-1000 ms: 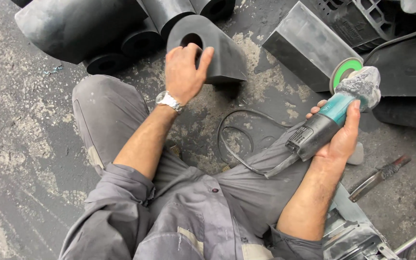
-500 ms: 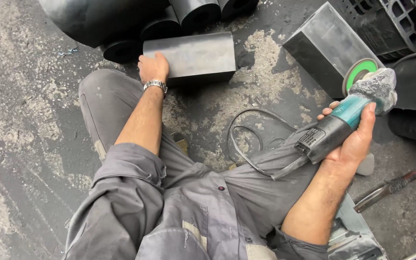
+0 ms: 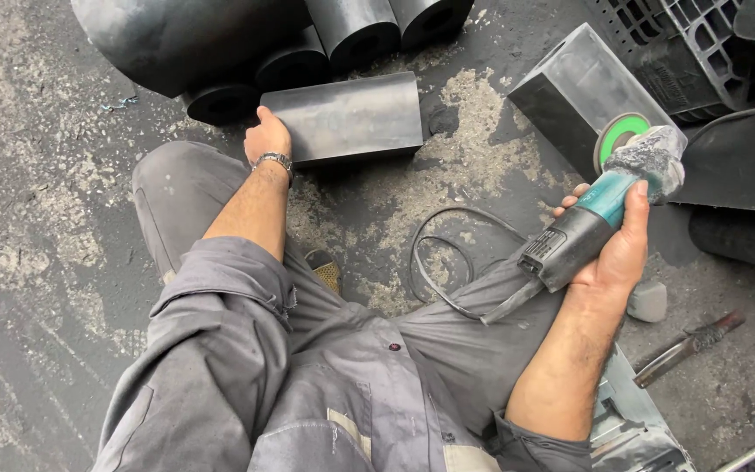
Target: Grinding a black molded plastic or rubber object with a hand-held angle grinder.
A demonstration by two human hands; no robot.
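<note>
1. Left hand [image 3: 267,136], upper centre-left of the frame: laid on the left end of a dark grey rectangular block [image 3: 347,116], fingers curled over its edge. The block lies flat on the floor; matte, scuffed surface, straight edges. A metal-band wristwatch [image 3: 276,161] is worn on the wrist.
2. Right hand [image 3: 615,249], right of centre: wrapped around the body of an angle grinder [image 3: 600,214]. Teal and black casing; head caked in grey dust; green-backed disc [image 3: 619,135] tilted toward the upper right. Black cord [image 3: 434,262] looped over the grey trouser leg.
3. Floor [image 3: 37,218]: dark, rough concrete, pale grinding dust scattered at centre.
4. Dark round cylinders [image 3: 351,26] clustered along the top edge, just beyond the block. A second boxy block [image 3: 570,92] is seen at upper right, near the disc.
5. Against 1.0 s ago: an arched piece with a hole was gripped then; now the flat face of the rectangular block is presented. Grinder grip unchanged.
</note>
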